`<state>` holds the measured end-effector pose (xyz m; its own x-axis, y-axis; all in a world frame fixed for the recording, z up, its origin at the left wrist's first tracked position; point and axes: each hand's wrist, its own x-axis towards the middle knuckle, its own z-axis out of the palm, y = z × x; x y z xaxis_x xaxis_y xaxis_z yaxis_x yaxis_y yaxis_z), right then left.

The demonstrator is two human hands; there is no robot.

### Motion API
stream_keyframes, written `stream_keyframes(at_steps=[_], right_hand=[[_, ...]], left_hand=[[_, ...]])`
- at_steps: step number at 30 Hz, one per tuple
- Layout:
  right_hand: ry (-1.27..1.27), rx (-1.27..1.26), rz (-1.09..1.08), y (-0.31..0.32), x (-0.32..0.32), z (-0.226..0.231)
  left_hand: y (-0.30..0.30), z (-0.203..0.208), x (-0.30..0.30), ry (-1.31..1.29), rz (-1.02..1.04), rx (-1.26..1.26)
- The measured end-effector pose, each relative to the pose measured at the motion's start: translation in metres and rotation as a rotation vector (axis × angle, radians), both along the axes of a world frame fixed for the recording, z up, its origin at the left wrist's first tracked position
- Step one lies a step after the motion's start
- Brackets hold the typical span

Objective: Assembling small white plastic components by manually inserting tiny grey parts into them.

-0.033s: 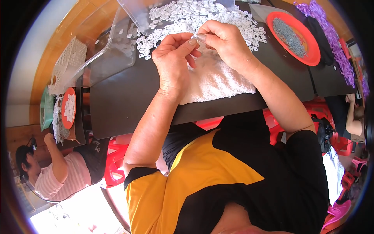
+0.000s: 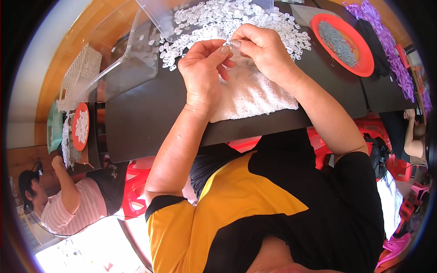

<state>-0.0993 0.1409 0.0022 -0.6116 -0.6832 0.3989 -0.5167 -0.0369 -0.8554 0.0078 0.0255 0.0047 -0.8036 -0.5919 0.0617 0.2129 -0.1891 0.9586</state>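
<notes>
My left hand (image 2: 205, 63) and my right hand (image 2: 261, 45) meet above a white cloth (image 2: 257, 93) on the dark table. Thumb and fingers of both are pinched together, tip to tip, around a tiny white piece (image 2: 228, 42). Most of that piece is covered by the fingertips, so its exact shape is hidden. Just beyond the hands lies a large heap of small white plastic pieces (image 2: 200, 20), rounded and with holes in them. To the right, a red plate (image 2: 366, 54) carries a pile of thin grey metal pins (image 2: 337, 43).
A clear plastic bin (image 2: 132, 50) lies open at the left of the heap. Purple ribbon-like strips (image 2: 387, 45) run along the far right. At left, a person in a striped shirt (image 2: 75, 204) sits near another red plate (image 2: 82, 126). Another person's arm (image 2: 412, 141) shows at right.
</notes>
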Motion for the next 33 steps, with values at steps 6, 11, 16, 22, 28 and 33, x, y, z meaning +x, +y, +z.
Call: stream_keyframes(at_steps=[6, 11, 16, 22, 28, 33], right_hand=[[0.191, -0.004, -0.039, 0.001, 0.001, -0.004], [0.148, -0.017, -0.018, 0.0, 0.0, -0.009], [-0.194, -0.027, 0.05, -0.004, 0.012, 0.002], [0.005, 0.085, 0.039, -0.001, 0.003, -0.003], [0.608, -0.032, -0.136, -0.001, -0.005, -0.012], [0.689, -0.023, -0.118, -0.002, -0.002, -0.011]], left_hand=[[-0.004, -0.001, 0.001, -0.059, -0.044, -0.039], [-0.001, -0.005, 0.0, -0.098, -0.048, -0.069], [0.005, -0.007, 0.001, -0.071, 0.066, -0.237], [-0.001, -0.006, 0.001, -0.116, -0.021, -0.06], [-0.005, -0.008, -0.001, -0.119, -0.021, 0.04], [-0.004, -0.006, -0.001, -0.112, -0.042, 0.06]])
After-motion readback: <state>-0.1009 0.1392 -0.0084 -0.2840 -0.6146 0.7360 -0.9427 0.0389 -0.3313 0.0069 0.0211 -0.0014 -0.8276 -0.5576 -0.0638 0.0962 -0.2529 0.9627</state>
